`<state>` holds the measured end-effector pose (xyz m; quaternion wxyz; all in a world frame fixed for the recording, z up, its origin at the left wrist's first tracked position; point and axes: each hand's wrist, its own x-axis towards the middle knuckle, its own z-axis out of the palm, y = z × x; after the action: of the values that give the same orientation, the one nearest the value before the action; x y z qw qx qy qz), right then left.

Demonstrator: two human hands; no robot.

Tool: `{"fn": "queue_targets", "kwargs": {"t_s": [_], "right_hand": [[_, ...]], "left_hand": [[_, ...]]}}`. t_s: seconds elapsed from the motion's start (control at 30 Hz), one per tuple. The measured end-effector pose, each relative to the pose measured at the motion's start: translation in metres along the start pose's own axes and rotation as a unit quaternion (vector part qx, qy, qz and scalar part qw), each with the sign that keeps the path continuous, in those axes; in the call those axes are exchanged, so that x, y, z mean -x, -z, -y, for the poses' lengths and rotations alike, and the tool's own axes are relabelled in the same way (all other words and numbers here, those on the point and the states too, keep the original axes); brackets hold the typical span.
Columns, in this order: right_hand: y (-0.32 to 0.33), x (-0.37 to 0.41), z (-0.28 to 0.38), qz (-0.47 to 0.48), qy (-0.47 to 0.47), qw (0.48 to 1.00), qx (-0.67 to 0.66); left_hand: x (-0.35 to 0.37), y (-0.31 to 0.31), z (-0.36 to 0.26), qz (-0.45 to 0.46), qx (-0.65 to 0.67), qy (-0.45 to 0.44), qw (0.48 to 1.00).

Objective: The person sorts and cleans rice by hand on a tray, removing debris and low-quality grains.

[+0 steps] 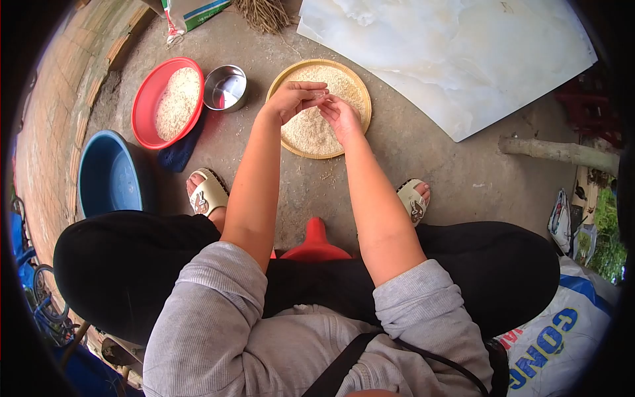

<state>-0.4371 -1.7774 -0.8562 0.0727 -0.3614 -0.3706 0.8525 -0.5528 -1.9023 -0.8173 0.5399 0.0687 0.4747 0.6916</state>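
One head-worn camera is aimed steeply down over the lap (132, 271) at the floor (410, 165). The left hand (294, 99) and right hand (340, 118) are framed above centre, at arm's length.

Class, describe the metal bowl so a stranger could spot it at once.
Find the big white slab; left of it lies a round yellow tray of rice. Between that tray and the red basin sits the bowl, the only shiny steel one, and the smallest.
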Motion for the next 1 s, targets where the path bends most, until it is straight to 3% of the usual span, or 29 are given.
{"fn": "queue_targets", "kwargs": {"t_s": [0.2,0.57,0.67,0.77,0.83,1.0], "right_hand": [[0.004,0.0,0.001,0.005,-0.01,0.999,-0.039],[0.011,0.001,0.011,-0.01,-0.004,0.999,-0.043],[0.006,0.004,0.016,0.025,0.009,0.999,-0.03],[-0.002,0.002,0.021,0.079,-0.001,0.997,0.0],[-0.007,0.002,0.024,0.093,0.019,0.988,0.121],[-0.011,0.0,0.021,0.066,0.074,0.969,0.228]], "left_hand": [[0.004,-0.006,-0.001,0.002,0.004,-0.02,1.0],[-0.004,-0.012,0.008,-0.082,-0.039,-0.044,0.995],[-0.004,-0.013,0.009,-0.081,-0.05,-0.049,0.994],[-0.009,-0.007,0.012,-0.116,-0.076,-0.062,0.988],[-0.008,-0.006,0.011,-0.121,-0.11,-0.064,0.984],[-0.009,-0.004,0.014,-0.127,-0.172,-0.077,0.974]]}}
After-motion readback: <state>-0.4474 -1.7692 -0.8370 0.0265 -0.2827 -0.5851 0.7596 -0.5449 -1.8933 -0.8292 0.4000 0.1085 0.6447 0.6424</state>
